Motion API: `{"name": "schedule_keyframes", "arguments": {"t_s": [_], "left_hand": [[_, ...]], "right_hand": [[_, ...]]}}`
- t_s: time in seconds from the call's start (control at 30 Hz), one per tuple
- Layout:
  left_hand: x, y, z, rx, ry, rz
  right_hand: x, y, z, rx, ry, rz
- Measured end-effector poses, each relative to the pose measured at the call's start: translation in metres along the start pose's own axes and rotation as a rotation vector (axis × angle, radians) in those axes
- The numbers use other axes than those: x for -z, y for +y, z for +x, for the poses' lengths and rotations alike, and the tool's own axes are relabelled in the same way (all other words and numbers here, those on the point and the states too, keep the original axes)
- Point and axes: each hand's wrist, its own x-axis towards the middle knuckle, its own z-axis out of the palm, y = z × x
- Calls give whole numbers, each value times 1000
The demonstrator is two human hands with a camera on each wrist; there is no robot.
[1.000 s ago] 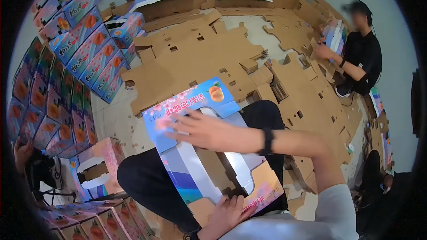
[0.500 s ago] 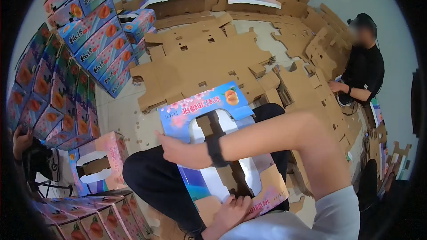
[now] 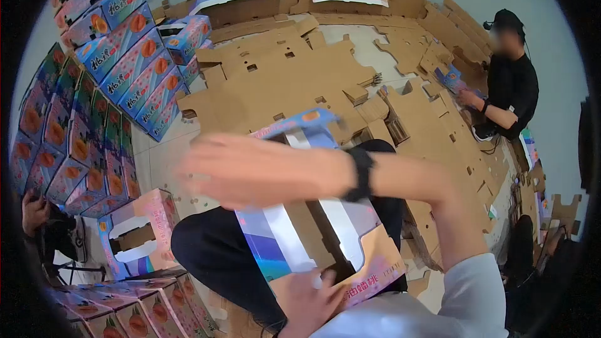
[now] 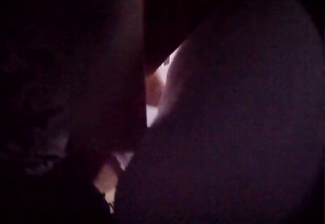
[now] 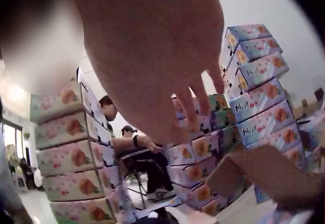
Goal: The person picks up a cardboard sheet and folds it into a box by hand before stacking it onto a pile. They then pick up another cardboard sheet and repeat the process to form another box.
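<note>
A printed cardboard peach box (image 3: 263,244) lies tilted across the person's lap, with white flaps (image 3: 347,238) around a long opening. Its far blue end panel (image 3: 310,117) looks narrow and is partly covered by the right hand. Blurred by motion, the right hand (image 3: 250,172) hovers over the box's far left part, holding nothing; in the right wrist view its fingers (image 5: 190,107) are spread. At the near end, the left hand (image 3: 307,300) rests on the orange panel, its fingers extended toward the opening. The left wrist view is mostly dark.
Stacks of printed boxes (image 3: 134,81) rise at the left, with more boxes (image 3: 144,313) at lower left. An open box (image 3: 159,213) stands beside the left knee. Flat brown cardboard sheets (image 3: 269,81) cover the floor ahead. Another person (image 3: 513,81) sits at the right.
The right hand swept left and down past the far panel, then rose over the box. The far panel, broad earlier, now looks narrower. The left hand's fingers have spread at the near end.
</note>
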Motion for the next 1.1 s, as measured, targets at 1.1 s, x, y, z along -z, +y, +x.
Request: {"name": "schedule_keyframes", "arguments": {"t_s": [1.1], "left_hand": [[33, -63, 65, 177, -512, -107]], "right_hand": [[69, -76, -192, -662, -479, 176]]}}
